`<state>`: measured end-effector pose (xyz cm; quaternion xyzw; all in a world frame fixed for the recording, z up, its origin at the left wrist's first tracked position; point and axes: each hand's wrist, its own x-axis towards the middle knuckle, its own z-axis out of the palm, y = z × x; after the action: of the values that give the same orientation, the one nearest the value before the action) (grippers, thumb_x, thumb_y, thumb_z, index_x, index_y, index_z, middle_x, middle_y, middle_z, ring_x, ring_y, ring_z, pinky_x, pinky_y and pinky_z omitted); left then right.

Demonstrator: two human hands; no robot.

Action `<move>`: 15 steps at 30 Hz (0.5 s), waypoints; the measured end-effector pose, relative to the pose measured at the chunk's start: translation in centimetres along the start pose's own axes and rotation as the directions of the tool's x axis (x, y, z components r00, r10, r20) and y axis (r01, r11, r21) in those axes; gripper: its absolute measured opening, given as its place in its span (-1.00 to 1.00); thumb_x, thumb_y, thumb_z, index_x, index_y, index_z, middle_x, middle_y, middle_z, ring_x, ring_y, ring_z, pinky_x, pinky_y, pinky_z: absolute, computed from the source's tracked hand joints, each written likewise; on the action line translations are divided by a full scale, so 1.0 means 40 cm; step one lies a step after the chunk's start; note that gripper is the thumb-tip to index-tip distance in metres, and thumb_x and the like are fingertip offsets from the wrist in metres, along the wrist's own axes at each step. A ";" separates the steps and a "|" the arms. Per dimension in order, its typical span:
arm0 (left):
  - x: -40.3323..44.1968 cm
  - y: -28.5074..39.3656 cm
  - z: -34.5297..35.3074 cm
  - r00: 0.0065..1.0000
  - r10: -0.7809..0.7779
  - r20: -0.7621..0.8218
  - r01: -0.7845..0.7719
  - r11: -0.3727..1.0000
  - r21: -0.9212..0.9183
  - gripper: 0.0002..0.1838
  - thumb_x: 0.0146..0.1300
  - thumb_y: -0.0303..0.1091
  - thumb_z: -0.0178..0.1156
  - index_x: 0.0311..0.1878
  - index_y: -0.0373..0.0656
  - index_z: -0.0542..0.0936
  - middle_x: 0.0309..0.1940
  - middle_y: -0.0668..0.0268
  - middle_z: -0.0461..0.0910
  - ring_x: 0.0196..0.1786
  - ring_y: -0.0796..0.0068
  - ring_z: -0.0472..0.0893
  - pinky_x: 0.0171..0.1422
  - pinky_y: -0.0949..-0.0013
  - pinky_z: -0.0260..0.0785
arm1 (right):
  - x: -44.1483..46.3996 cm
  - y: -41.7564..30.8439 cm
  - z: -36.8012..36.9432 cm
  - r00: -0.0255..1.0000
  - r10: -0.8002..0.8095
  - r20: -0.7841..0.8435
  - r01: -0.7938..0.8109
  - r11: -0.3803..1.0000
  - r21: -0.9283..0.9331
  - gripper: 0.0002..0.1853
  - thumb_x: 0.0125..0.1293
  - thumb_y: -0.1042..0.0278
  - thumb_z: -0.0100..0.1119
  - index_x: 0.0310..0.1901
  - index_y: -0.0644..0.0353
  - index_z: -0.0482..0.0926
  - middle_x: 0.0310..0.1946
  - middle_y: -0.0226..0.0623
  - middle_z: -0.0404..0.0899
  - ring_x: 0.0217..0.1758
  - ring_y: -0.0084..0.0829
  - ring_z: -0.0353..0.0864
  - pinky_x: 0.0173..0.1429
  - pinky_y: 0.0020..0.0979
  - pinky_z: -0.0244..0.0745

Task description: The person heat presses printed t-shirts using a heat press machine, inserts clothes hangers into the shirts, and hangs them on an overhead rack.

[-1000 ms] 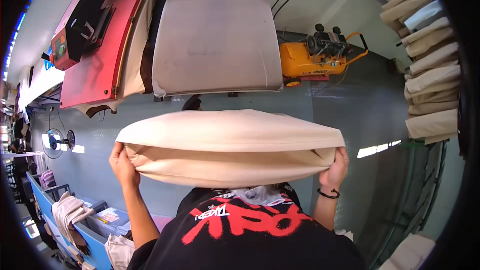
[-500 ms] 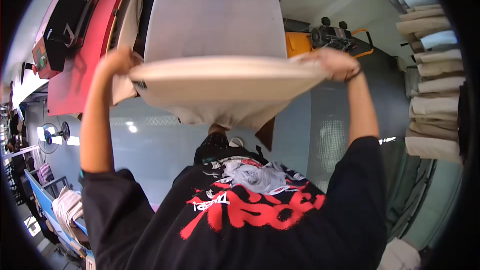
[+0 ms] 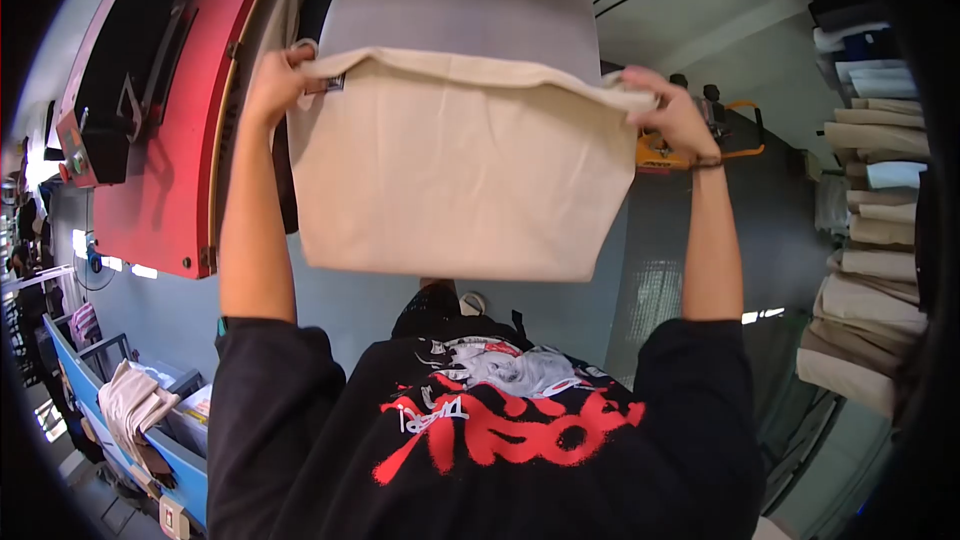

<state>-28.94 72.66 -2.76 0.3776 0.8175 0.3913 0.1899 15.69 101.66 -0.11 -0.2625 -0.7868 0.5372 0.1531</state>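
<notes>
A beige garment is drawn over the near end of a flat grey board, its open edge stretched sideways. My left hand grips that edge at the left corner, close to a small dark label. At the opposite corner, the fingers of my right hand are closed on the same edge, slightly blurred. The cloth lies fairly smooth, with faint creases, and hides the board's near end.
A red machine panel with a black control box stands close on the left. Orange-and-black equipment sits behind my right hand. Folded cloths are stacked at the right. A blue cart holding fabric is at lower left.
Both hands have pulled the garment's edge farther up the board. Cloth that hung bunched below now lies spread over the near end. The view has shifted slightly.
</notes>
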 end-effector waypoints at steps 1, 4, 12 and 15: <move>-0.007 0.017 -0.002 0.996 -0.092 0.022 0.088 0.987 0.134 -0.65 -0.06 -0.54 0.31 -0.12 -0.43 0.65 -0.24 0.14 0.68 -0.22 0.34 0.67 -0.11 0.36 0.46 | -0.007 -0.025 0.002 0.995 0.022 0.096 -0.006 0.986 -0.164 -0.50 0.05 0.61 0.35 0.10 0.13 0.60 -0.01 -0.34 0.58 -0.07 -0.58 0.56 -0.10 -0.60 0.49; 0.007 0.017 0.021 0.946 0.040 -0.323 0.066 0.948 0.311 -0.81 0.07 -0.47 0.19 -0.25 -0.20 0.71 -0.38 -0.04 0.65 -0.22 0.08 0.68 -0.08 0.19 0.47 | 0.008 -0.006 0.009 0.975 0.180 -0.132 -0.208 0.947 -0.246 -0.72 0.27 0.25 0.25 -0.10 0.27 0.65 -0.52 -0.58 0.53 -0.53 -0.72 0.43 -0.47 -0.57 0.32; 0.403 -0.009 0.111 0.871 0.028 -0.490 0.119 0.956 0.267 -0.75 0.14 -0.19 0.26 -0.29 -0.18 0.71 -0.33 -0.08 0.63 -0.16 -0.08 0.62 0.00 0.08 0.43 | 0.399 0.088 0.016 0.757 -0.097 -0.647 -0.238 0.880 -0.410 -0.62 0.32 0.10 0.07 -0.23 0.32 0.63 -0.34 0.10 0.62 -0.21 0.09 0.60 -0.08 -0.14 0.46; 0.598 -0.069 0.151 0.906 -0.019 -0.423 0.233 0.857 0.460 -0.58 0.21 0.01 0.15 -0.11 -0.14 0.69 -0.08 0.02 0.64 0.06 -0.02 0.58 0.16 0.10 0.40 | 0.584 0.174 -0.011 0.699 -0.126 -0.704 -0.324 0.822 -0.469 -0.64 0.30 0.10 0.10 -0.15 0.26 0.64 -0.15 0.08 0.60 -0.03 0.04 0.55 0.08 -0.12 0.44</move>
<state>-41.96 92.85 -9.03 0.2691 0.9353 0.2214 -0.0616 -1.39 117.48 -7.37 -0.5250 -0.7714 0.1468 0.3284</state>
